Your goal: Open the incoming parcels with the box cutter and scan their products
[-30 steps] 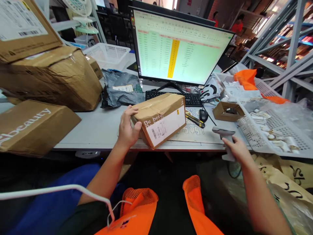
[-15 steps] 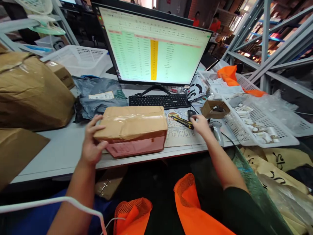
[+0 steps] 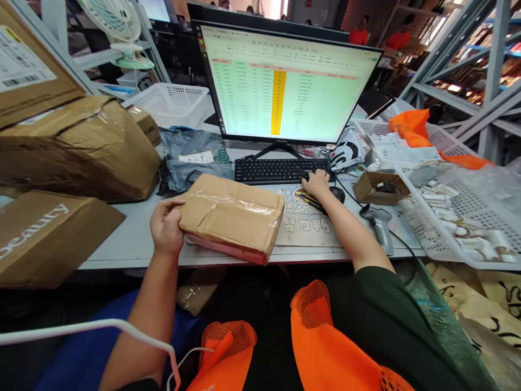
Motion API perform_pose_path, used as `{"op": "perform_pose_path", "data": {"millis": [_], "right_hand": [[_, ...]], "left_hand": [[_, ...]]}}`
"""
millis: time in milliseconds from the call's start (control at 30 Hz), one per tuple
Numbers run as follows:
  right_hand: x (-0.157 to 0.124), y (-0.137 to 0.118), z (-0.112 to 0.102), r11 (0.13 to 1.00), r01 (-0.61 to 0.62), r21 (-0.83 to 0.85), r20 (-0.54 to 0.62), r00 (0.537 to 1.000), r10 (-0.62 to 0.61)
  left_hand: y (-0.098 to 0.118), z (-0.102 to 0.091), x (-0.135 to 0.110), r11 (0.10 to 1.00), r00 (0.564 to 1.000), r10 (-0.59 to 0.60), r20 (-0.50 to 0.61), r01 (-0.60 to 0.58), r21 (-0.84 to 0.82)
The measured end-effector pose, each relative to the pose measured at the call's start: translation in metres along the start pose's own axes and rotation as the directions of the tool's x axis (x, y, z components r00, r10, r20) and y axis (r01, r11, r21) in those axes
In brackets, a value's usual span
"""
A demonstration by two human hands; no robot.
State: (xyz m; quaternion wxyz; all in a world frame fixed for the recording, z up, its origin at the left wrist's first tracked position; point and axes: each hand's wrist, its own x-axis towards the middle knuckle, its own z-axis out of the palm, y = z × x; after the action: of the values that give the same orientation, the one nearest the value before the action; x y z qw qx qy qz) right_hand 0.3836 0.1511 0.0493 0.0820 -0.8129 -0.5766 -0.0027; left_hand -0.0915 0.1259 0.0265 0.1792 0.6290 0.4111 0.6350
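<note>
My left hand (image 3: 167, 225) grips the left end of a brown cardboard box (image 3: 234, 212), its fingers bent around the edge. Clear tape runs along the box's top, and a reddish strip shows low on its front. The box sits at a slant near the table's front edge. My right hand (image 3: 318, 183) reaches over the right part of a black keyboard (image 3: 264, 170), fingers spread on the keys. Below that wrist lies a yellow and black utility knife (image 3: 312, 203), partly covered by the forearm. A black mouse (image 3: 337, 193) is just right of the wrist.
A monitor (image 3: 288, 92) showing a spreadsheet stands behind the keyboard. Large cartons (image 3: 81, 157) and a grey plastic mailer (image 3: 195, 157) fill the left side. At right are a barcode scanner (image 3: 380, 225), a small open box (image 3: 380, 187) and white baskets (image 3: 427, 231) of small rolls.
My right hand has left the mouse and knife and moved onto the keyboard. The box has turned and tipped in my left hand, showing more of its top. The view has shifted left.
</note>
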Motion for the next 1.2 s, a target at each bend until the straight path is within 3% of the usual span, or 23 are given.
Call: {"op": "perform_pose_path", "data": {"millis": [133, 200, 267, 333, 367, 400, 433, 500, 667, 767, 833, 900, 967, 1033, 1100, 1200], "right_hand": [[-0.031, 0.004, -0.011, 1.0, 0.02, -0.004, -0.022, 1.0, -0.02], [-0.061, 0.013, -0.014, 0.998, 0.048, -0.032, -0.008, 0.999, -0.048], [-0.094, 0.023, -0.013, 0.996, 0.043, -0.078, 0.043, 0.998, -0.04], [-0.121, 0.032, -0.01, 0.992, 0.022, -0.123, 0.077, 0.997, -0.012], [-0.13, 0.035, -0.008, 0.991, 0.016, -0.135, 0.081, 0.997, -0.005], [-0.137, 0.038, -0.007, 0.991, 0.012, -0.136, 0.081, 0.997, -0.001], [-0.142, 0.041, -0.005, 0.992, 0.008, -0.124, 0.081, 0.997, 0.002], [-0.146, 0.046, -0.003, 0.998, 0.011, -0.065, 0.08, 0.997, -0.006], [-0.17, 0.064, -0.005, 0.995, 0.054, 0.083, -0.006, 0.999, -0.053], [-0.206, 0.063, -0.015, 0.979, 0.043, 0.2, -0.099, 0.995, -0.024], [-0.237, 0.051, -0.027, 0.947, 0.131, 0.293, -0.158, 0.984, -0.087], [-0.266, 0.029, -0.04, 0.872, 0.351, 0.341, -0.221, 0.931, -0.289], [-0.288, 0.003, -0.051, 0.762, 0.571, 0.306, -0.255, 0.82, -0.512], [-0.298, -0.021, -0.056, 0.688, 0.69, 0.226, -0.237, 0.724, -0.648], [-0.299, -0.038, -0.056, 0.665, 0.73, 0.159, -0.207, 0.683, -0.7], [-0.294, -0.048, -0.053, 0.667, 0.739, 0.095, -0.204, 0.67, -0.714]], "left_hand": [[-0.004, 0.0, 0.028, 0.997, 0.999, -0.043, -0.019, 0.044, 0.061], [0.016, -0.003, 0.02, 0.991, 0.997, 0.027, -0.066, -0.018, 0.131], [0.053, -0.005, -0.004, 0.959, 0.975, 0.216, -0.047, -0.202, 0.2], [0.099, -0.004, -0.035, 0.903, 0.906, 0.382, 0.183, -0.408, 0.137], [0.12, -0.003, -0.05, 0.877, 0.846, 0.406, 0.347, -0.467, 0.113], [0.138, -0.001, -0.063, 0.858, 0.803, 0.399, 0.442, -0.497, 0.128], [0.151, 0.001, -0.073, 0.843, 0.778, 0.38, 0.5, -0.514, 0.16], [0.164, 0.004, -0.085, 0.818, 0.794, 0.348, 0.498, -0.517, 0.251], [0.151, -0.005, -0.09, 0.802, 0.81, 0.358, 0.465, -0.522, 0.291], [0.143, -0.009, -0.088, 0.785, 0.781, 0.374, 0.5, -0.554, 0.277], [0.142, -0.007, -0.088, 0.763, 0.76, 0.428, 0.488, -0.594, 0.255], [0.141, 0.001, -0.087, 0.735, 0.744, 0.507, 0.434, -0.637, 0.232], [0.141, 0.01, -0.087, 0.722, 0.741, 0.55, 0.385, -0.653, 0.227], [0.141, 0.018, -0.089, 0.729, 0.758, 0.533, 0.376, -0.637, 0.251], [0.14, 0.024, -0.09, 0.733, 0.776, 0.505, 0.378, -0.617, 0.287], [0.138, 0.025, -0.092, 0.736, 0.784, 0.504, 0.362, -0.609, 0.295]]}}
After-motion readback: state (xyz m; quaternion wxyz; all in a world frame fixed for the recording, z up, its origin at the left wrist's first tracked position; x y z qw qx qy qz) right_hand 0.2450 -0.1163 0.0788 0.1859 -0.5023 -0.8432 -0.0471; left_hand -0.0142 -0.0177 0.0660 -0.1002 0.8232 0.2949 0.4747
